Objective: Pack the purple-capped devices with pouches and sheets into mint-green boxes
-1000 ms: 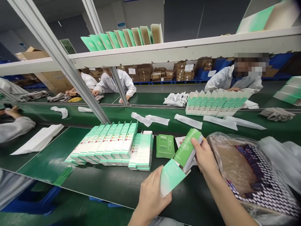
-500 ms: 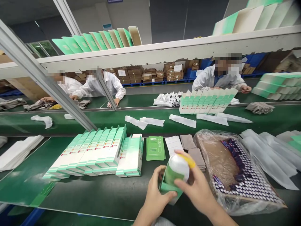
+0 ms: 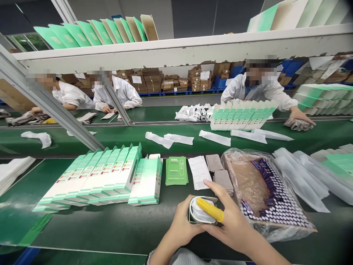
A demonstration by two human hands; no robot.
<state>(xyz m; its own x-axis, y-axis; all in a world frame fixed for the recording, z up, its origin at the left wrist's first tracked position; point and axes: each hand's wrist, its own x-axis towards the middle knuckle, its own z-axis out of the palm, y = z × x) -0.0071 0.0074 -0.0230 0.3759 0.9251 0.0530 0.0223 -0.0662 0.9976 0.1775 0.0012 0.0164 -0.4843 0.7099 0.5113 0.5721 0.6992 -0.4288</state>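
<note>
A green and white carton (image 3: 189, 215) stands open end up in my left hand (image 3: 183, 224), whose fingers are wrapped round its left side. Inside its mouth sits a rolled item in white wrapping (image 3: 200, 213); what the wrapping covers is hidden. My right hand (image 3: 231, 219) cups the carton's right side, its thumb along the near edge. A yellow finger cot (image 3: 211, 210) covers its index finger, which presses on the wrapped item. Another finger reaches out over a white printed leaflet (image 3: 199, 172). Green booklets (image 3: 176, 171) and small grey pouches (image 3: 223, 179) lie just beyond.
Filled-out cartons (image 3: 96, 173) lie in rows at left. A plastic-lined box of batteries (image 3: 286, 195) stands at right, beside white sleeves (image 3: 300, 176). White strips (image 3: 215, 138) lie on the green belt (image 3: 124, 137). A shelf (image 3: 176, 51) crosses above; co-workers sit opposite.
The wrapped item has gone down into the carton, and my right index finger now lies on top of it. The carton is more upright. A co-worker's hand has reached the grey bundle at right.
</note>
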